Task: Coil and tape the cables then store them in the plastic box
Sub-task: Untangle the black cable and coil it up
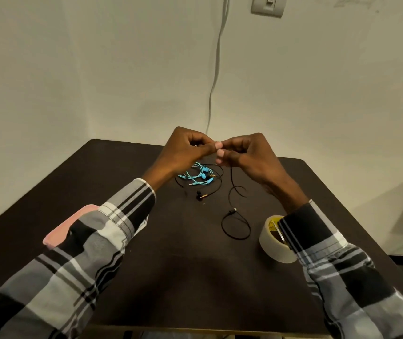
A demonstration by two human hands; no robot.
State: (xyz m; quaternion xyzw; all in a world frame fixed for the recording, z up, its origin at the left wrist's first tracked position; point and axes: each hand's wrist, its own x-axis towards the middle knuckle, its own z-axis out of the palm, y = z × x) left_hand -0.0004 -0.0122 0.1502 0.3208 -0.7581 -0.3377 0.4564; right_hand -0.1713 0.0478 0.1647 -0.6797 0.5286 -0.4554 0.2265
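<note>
Both hands up over the table (146,277), left hand (183,152) and right hand (246,155) pinching the black cable (231,192) fingertip to fingertip, likely starting a coil, its tail trailing down beside the tape roll (272,243), blue earphones (199,176) waiting.

Dark brown table (97,192). Bright blue earphone cable (196,176), with a black cable (235,223) near it. Cream-white tape roll (272,243), yellow and brown inside. Pink lid (59,234) at the left. Checked sleeves (92,243), black, grey and white. Pale wall (97,69), grey-white wire (216,69).
</note>
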